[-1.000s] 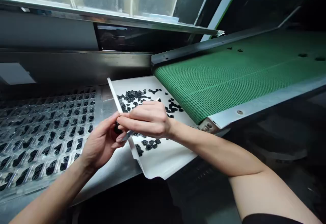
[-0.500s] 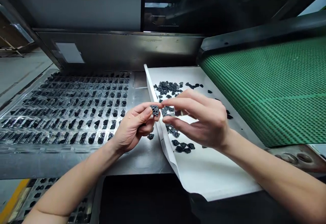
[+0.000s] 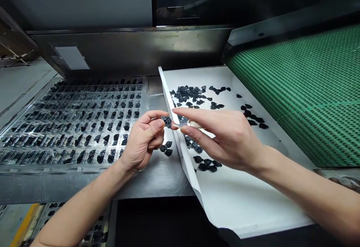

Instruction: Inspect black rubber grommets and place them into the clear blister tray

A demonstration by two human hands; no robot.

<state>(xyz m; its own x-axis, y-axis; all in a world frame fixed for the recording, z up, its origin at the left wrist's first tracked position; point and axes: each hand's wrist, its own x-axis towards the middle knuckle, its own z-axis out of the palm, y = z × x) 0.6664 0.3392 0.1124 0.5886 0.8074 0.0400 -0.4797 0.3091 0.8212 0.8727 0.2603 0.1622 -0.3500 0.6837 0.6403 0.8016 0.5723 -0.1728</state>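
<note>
Between the thumb and fingers of my left hand [image 3: 140,142] is a small round black part [image 3: 167,122] with a spoked pattern and small side lugs. My right hand [image 3: 230,142] pinches a slim pointed tool with a pale handle [image 3: 196,124]; its exact kind is hard to make out. The tool's tip reaches the right side of the black part, near my left fingertips. Both hands hover over the raised edge of a white sheet [image 3: 242,198]. A few similar parts [image 3: 167,148] lie on the metal table just below my left hand.
A clear compartment tray [image 3: 75,123] full of black parts lies at left on the metal table [image 3: 152,179]. More black parts [image 3: 185,93] are heaped and scattered on the white sheet. A green mesh conveyor belt [image 3: 306,89] runs at right, and a metal machine panel [image 3: 140,52] stands behind.
My right hand's finger and thumb have closed in, and the pointed tool now shows at the black part. That part is turned slightly in my left hand. The view has shifted a little.
</note>
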